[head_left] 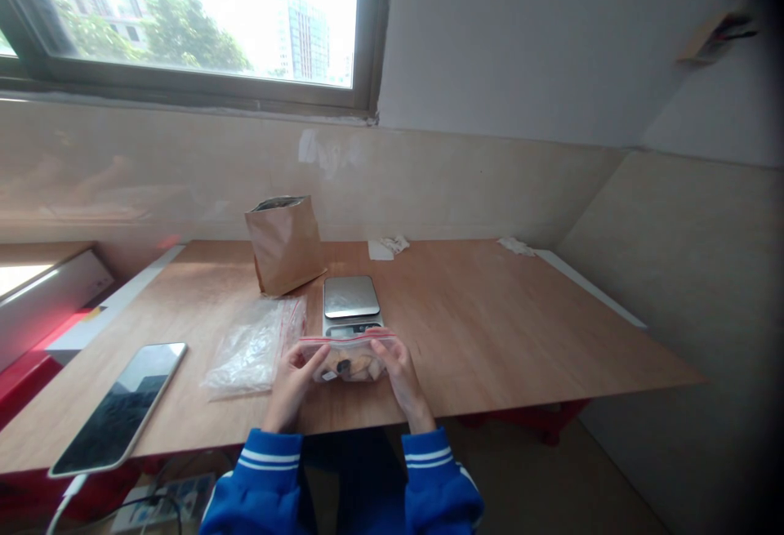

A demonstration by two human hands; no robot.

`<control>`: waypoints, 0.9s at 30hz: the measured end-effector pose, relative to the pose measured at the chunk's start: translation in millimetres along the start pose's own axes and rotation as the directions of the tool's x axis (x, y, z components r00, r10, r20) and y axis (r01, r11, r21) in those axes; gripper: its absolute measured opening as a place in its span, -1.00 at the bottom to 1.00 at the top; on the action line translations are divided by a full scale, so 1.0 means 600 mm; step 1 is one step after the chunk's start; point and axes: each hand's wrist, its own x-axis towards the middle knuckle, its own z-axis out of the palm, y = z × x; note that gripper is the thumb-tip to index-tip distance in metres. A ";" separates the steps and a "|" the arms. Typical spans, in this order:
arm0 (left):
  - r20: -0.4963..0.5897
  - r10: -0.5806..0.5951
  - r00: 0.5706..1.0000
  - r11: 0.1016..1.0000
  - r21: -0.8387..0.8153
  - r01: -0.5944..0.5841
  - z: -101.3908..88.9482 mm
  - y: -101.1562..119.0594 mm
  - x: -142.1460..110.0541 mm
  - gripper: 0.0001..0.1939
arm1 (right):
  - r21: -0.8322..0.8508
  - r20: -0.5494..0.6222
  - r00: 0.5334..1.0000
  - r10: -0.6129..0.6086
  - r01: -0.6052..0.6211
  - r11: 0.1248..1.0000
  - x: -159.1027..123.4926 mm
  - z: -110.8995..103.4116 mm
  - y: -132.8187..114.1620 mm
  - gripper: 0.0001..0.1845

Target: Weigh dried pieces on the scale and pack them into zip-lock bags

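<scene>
A small clear zip bag (352, 365) with a red seal strip is held upright near the table's front edge. Inside it are several light brown pieces and a dark one, too small to name. My left hand (295, 376) pinches the bag's top left corner, thumb along the strip. On the other side my right hand (398, 367) pinches the top right corner. Just behind the bag sits a kitchen scale (351, 298) with a silver plate, its lower display partly covered by the bag and fingers. A stack of clear zip bags (254, 347) lies left of my left hand.
An open brown paper bag (285, 245) stands behind the clear bags. A phone (122, 408) with a white charging cable (67, 502) lies at the table's left front edge. Crumpled white paper (392, 247) rests by the back wall, below a window (202, 20).
</scene>
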 end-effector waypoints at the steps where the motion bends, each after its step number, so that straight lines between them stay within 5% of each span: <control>1: -0.001 -0.010 1.000 1.000 -0.013 0.010 0.000 -0.003 0.000 -0.71 | -0.006 0.008 1.000 0.004 -0.004 1.000 -0.001 0.001 -0.002 -0.70; 27: -0.091 0.047 0.995 0.997 0.059 -0.042 0.005 -0.003 0.000 -0.79 | -0.221 -0.055 0.994 -0.090 0.076 0.972 0.004 0.008 -0.001 -0.77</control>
